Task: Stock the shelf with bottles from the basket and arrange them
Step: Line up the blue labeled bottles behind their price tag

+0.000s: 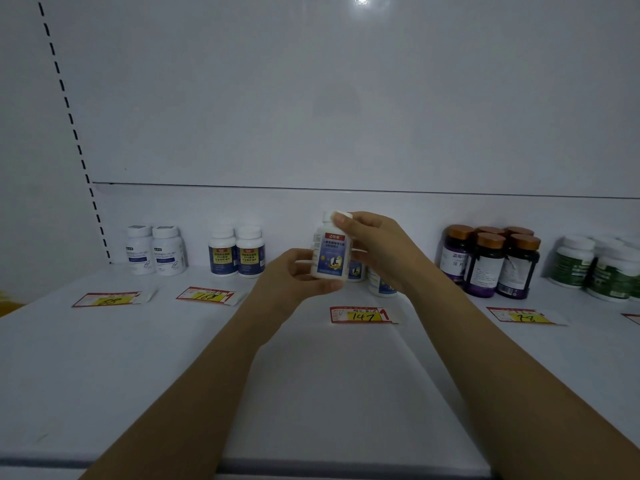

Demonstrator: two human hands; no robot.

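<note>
A white bottle with a blue label is held upright above the white shelf, over the price tag marked 147. My left hand grips its lower body from the left. My right hand holds its white cap and upper part from the right. Behind my right hand stand similar white bottles, partly hidden. The basket is out of view.
Along the back of the shelf stand two white bottles, two blue-and-yellow labelled bottles, several dark bottles with copper caps and green-labelled white bottles. Price tags lie in front of each group.
</note>
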